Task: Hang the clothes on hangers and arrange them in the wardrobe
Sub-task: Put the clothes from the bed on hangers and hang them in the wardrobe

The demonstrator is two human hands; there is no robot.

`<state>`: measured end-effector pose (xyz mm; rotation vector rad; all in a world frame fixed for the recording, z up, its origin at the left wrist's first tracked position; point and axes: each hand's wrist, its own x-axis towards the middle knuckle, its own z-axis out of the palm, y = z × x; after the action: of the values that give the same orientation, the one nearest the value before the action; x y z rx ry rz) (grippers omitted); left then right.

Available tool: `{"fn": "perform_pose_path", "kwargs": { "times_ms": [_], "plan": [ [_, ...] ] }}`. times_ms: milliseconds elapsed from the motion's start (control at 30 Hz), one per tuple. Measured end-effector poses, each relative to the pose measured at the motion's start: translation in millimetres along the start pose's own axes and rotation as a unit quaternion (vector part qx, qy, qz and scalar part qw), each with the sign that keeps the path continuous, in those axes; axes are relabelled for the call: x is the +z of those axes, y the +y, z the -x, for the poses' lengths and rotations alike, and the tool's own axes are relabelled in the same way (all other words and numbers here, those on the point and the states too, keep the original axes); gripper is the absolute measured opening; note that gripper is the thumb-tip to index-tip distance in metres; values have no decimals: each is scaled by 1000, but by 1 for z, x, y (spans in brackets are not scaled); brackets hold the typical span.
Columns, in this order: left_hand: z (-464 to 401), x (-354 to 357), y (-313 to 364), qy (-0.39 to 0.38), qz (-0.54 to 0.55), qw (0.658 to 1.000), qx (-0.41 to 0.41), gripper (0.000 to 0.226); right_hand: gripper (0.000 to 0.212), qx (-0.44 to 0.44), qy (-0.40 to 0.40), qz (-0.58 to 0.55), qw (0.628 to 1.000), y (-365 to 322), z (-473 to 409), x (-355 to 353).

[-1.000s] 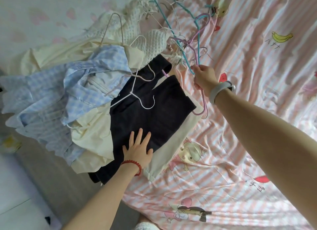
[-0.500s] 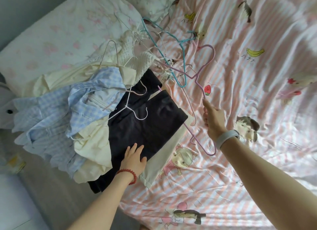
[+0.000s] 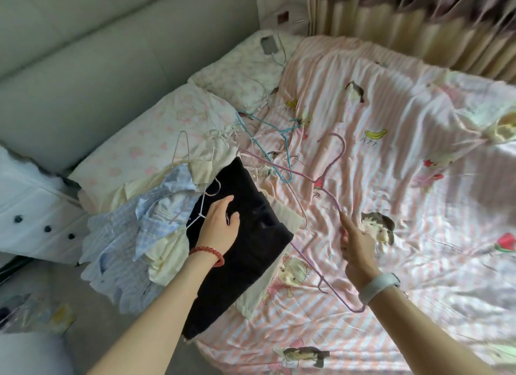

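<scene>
Lying folded at the bed's (image 3: 418,207) near edge, the black garment (image 3: 245,249) is pressed flat by the left hand (image 3: 220,226), fingers relaxed, presumably to steady it for hanging. A purple hanger (image 3: 332,201) is gripped by the right hand (image 3: 356,246), apparently being freed from the tangled hangers (image 3: 268,151). No wardrobe is visible.

Pretty clearly a home bedroom: a bed (image 3: 391,235) is covered in a pink striped cartoon sheet, pillows (image 3: 173,129) are seen at 11 o'clock, curtains (image 3: 405,25) at 1 o'clock.
</scene>
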<state>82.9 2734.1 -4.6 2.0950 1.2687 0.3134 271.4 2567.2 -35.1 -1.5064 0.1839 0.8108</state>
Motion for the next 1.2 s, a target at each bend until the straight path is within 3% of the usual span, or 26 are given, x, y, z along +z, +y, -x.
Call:
{"fn": "perform_pose_path", "kwargs": {
  "times_ms": [233, 367, 533, 633, 700, 833, 1000, 1200],
  "plan": [
    [25, 13, 74, -19, -25, 997, 77, 44, 28, -84, 30, -7, 996, -35, 20, -68],
    [26, 18, 131, -8, -45, 989, 140, 48, 48, -173, 57, 44, 982, -76, 25, -113],
    [28, 28, 214, 73, -140, 955, 251, 60, 57, -338, 115, 189, 915, -152, 35, -186],
    [32, 40, 257, 70, -184, 928, 315, 59, 45, -414, 126, 242, 868, -179, 47, -212],
    [34, 48, 274, 49, -201, 921, 329, 55, 54, -438, 138, 260, 850, -181, 53, -223],
    [39, 52, 281, 11, -225, 919, 324, 41, 58, -425, 170, 246, 854, -165, 54, -238],
    [52, 19, 284, 55, -150, 917, 365, 23, 48, -456, 160, 238, 842, -166, 54, -226],
    [104, -55, 234, 172, -136, 918, 332, 15, 34, -602, 129, 263, 743, -187, 67, -150]
  ]
}}
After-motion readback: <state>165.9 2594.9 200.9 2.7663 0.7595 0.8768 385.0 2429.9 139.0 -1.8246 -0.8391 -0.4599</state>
